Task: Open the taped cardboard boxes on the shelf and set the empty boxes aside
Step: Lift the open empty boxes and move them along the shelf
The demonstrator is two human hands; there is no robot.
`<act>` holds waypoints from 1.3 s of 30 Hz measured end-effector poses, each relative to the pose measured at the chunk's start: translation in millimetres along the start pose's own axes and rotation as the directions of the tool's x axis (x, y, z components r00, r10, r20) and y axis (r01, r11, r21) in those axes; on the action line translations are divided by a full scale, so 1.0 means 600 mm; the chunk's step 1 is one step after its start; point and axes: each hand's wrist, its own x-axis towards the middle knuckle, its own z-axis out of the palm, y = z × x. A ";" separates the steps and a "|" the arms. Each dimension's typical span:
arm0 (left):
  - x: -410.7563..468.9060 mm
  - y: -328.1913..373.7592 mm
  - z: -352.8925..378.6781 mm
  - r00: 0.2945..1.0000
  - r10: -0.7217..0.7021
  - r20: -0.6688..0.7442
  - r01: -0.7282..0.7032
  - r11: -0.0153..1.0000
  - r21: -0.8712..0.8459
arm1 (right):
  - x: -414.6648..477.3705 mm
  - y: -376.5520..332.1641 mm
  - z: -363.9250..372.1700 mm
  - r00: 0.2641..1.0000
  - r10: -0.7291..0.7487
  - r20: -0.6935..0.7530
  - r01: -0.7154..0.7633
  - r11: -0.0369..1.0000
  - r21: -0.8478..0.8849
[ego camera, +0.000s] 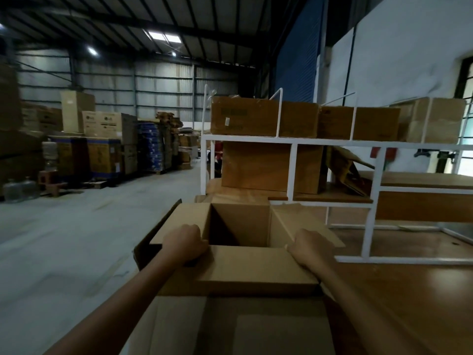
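An open cardboard box is right in front of me, its flaps spread and its inside dark and empty as far as I see. My left hand grips the box's left rim with curled fingers. At the right rim, my right hand grips the edge where the right flap folds out. Behind it a white metal shelf holds several closed cardboard boxes: one on the top tier, more to its right, and a larger one on the lower tier.
The shelf stands on a brown wooden table to my right. Flattened cardboard leans inside the shelf. Left of me stretches a grey concrete floor, with stacked cartons and pallets along the far warehouse wall.
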 end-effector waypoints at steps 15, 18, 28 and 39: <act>-0.007 0.089 0.054 0.915 0.321 0.245 -0.304 0.947 -0.102 | -0.027 -0.014 0.060 0.909 -0.284 0.306 0.294 0.956 0.014; -0.019 0.091 0.055 0.922 0.314 0.225 -0.301 0.949 -0.088 | -0.041 -0.010 0.047 0.898 -0.300 0.323 0.304 0.952 0.040; -0.199 0.197 0.067 0.919 0.395 -0.011 -0.395 0.918 -0.026 | -0.148 0.109 0.048 0.974 -0.218 0.054 0.201 0.953 0.228; -0.495 0.518 0.243 0.876 0.420 -0.238 -0.451 0.539 -0.711 | -0.440 0.515 0.051 0.931 0.310 -0.194 -0.153 0.813 0.562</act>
